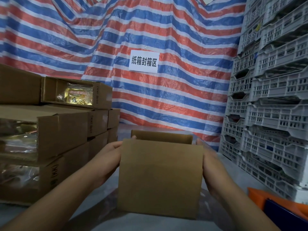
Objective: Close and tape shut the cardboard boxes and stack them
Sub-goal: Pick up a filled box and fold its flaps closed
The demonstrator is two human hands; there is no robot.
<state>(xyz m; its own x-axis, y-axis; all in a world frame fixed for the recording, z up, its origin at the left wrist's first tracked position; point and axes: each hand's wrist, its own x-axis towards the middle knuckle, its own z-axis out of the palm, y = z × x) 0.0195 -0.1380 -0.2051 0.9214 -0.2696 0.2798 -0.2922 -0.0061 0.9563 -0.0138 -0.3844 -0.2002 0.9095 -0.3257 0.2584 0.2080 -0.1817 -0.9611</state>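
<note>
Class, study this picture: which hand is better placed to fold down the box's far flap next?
Probably the left hand: its fingertips already reach the box at its far flap, while the right hand holds the near side.

Your left hand (110, 157) and right hand (210, 170) reach forward, forearms bare, palms facing inward, fingers gripping the opposite sides of one box (160, 177).

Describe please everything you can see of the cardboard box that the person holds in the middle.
The cardboard box is plain brown, unprinted corrugated card with no tape visible. Its near face, or a raised flap, fills the view toward the camera; behind it the far wall's inner side shows, so the top is open. It sits upright and centred, low over the grey table. The left hand holds its left side, fingers reaching the top edge; the right hand holds its right side.
</note>
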